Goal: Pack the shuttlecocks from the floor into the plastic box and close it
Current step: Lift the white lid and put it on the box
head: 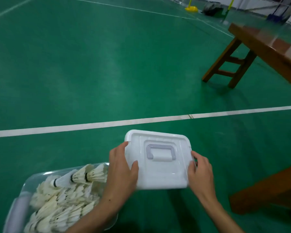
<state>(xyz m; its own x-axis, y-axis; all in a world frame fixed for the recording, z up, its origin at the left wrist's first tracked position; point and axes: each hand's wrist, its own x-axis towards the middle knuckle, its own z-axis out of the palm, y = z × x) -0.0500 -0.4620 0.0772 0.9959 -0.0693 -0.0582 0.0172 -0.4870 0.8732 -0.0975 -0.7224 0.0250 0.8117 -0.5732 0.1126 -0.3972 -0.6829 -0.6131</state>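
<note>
You are looking down at one green court floor (91, 73) crossed by a broad white line (107, 123), with thinner lines farther off. At your right stand two wooden pieces: a bench (252, 47) on splayed legs, and a second brown wooden edge (267, 190) nearer you, only partly in view.

At lower left sits one clear plastic box (32, 180), open on the floor. It is heaped with white shuttlecocks (62, 202), too many and too tangled for you to count; on top lie three nested end to end, each with a dark band (77, 177). A pale grey latch (20, 206) shows on the box's left side.

You hold one white lid (160, 175) in the air, just right of the box and not yet on it, its top facing you. One pale lilac handle (161, 151) lies folded flat in its recess.

Both your hands grip that lid. Your left hand (121, 167) clasps its left edge, thumb on top and fingers curled beneath. Your right hand (201, 172) clasps the right edge the same way. Your left forearm crosses over the box's near right corner.

Far back you can see one yellow base (191, 8) with a pole, and dark blurred shapes beside it. No writing or brand can be read on anything.
</note>
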